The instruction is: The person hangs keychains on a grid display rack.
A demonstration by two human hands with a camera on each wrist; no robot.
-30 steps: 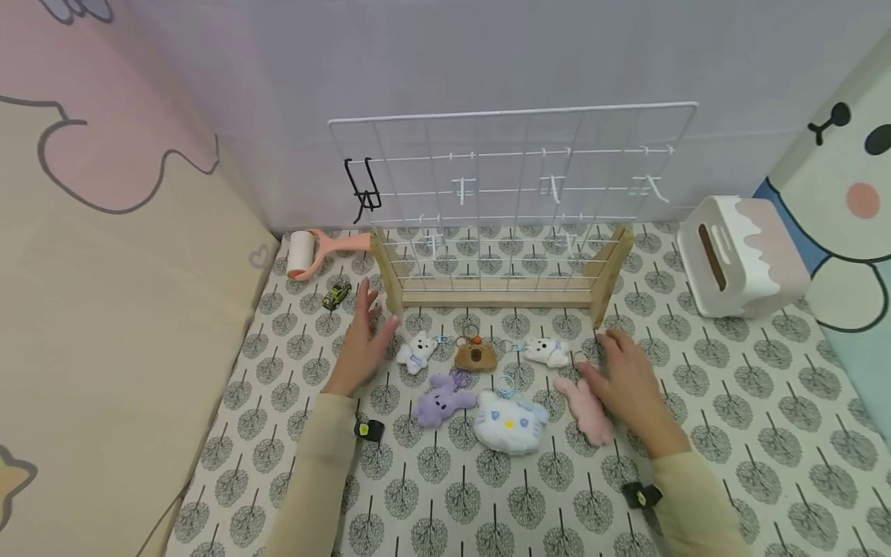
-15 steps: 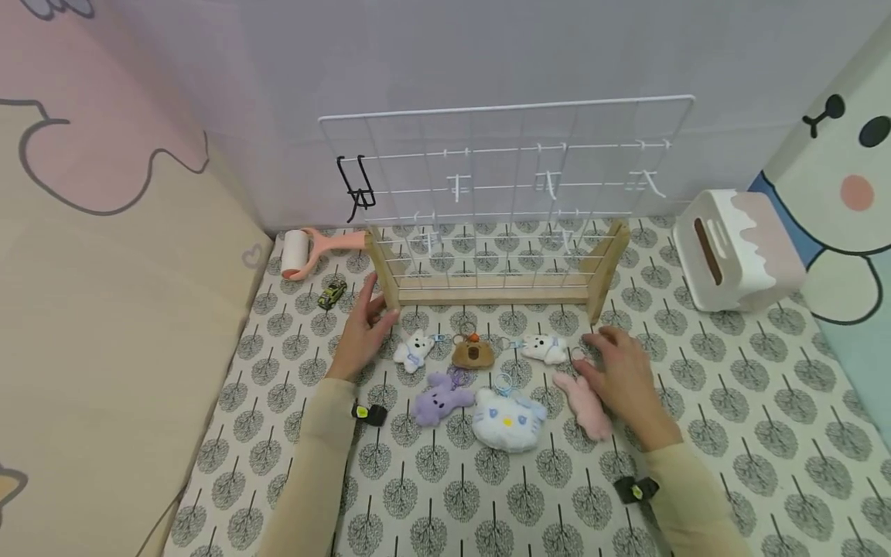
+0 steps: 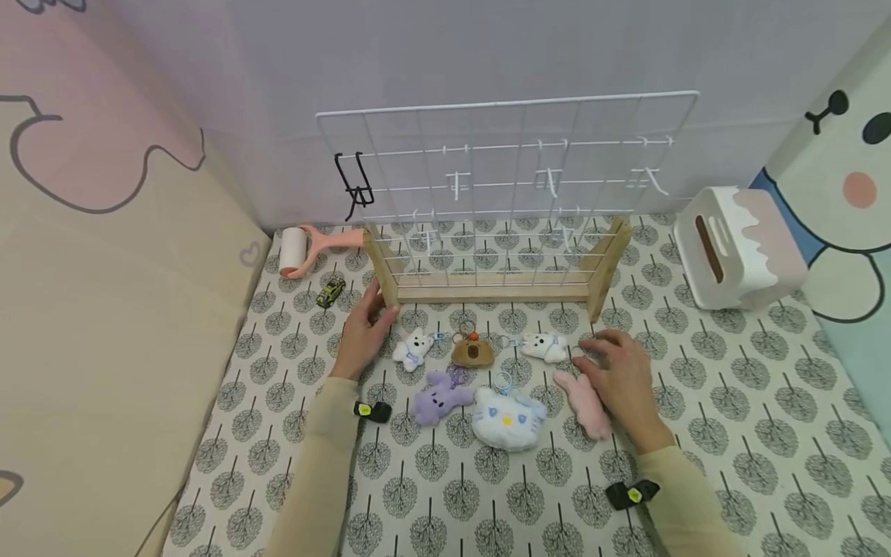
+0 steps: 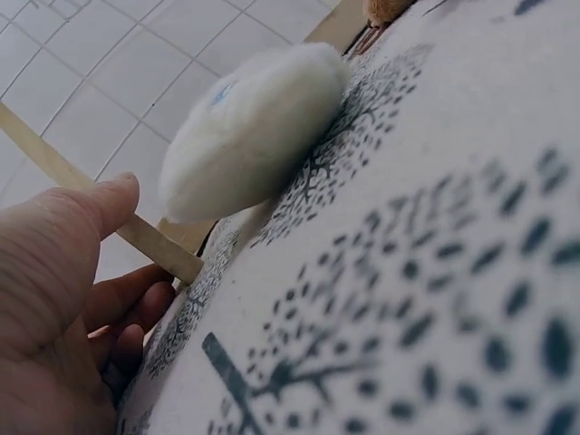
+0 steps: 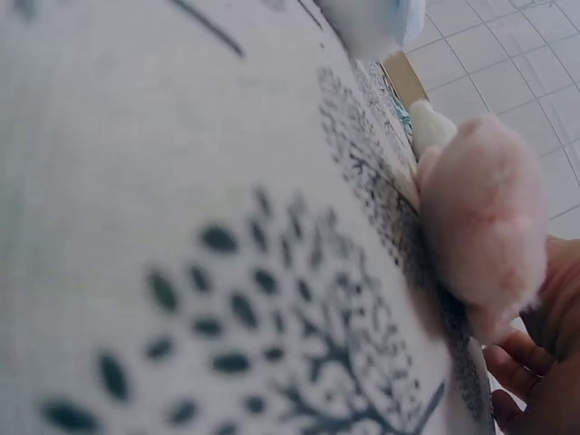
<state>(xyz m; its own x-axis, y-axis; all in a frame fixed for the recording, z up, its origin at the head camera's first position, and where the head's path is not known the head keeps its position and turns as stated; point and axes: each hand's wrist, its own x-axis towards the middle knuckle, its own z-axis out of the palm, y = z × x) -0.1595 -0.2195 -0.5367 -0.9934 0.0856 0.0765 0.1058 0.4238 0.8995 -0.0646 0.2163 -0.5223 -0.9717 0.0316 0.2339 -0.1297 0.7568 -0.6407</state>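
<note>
My left hand (image 3: 363,329) is at the left wooden leg (image 3: 382,267) of a white wire grid rack (image 3: 494,186); thumb and fingers lie on either side of it, the thumb overlapping the wood in the left wrist view. Beside this hand lies a white plush keychain (image 3: 414,350). My right hand (image 3: 622,379) rests with loosely bent fingers beside a pink plush keychain (image 3: 586,406), its fingertips right at the keychain's ring. Between the hands lie a brown plush keychain (image 3: 473,353), another white one (image 3: 545,347), a purple one (image 3: 440,398) and a white cat-face one (image 3: 508,420).
White hooks (image 3: 550,182) and a black hook (image 3: 357,188) hang on the grid. At the back left lie a peach-handled lint roller (image 3: 322,246) and a toy car (image 3: 331,292). A pink and white tissue box (image 3: 738,247) stands at the back right.
My left hand has moved in against the rack's left leg, its fingers closing around it. My right hand has shifted slightly left, its fingers drawing in near the ring. The keychains stay in place.
</note>
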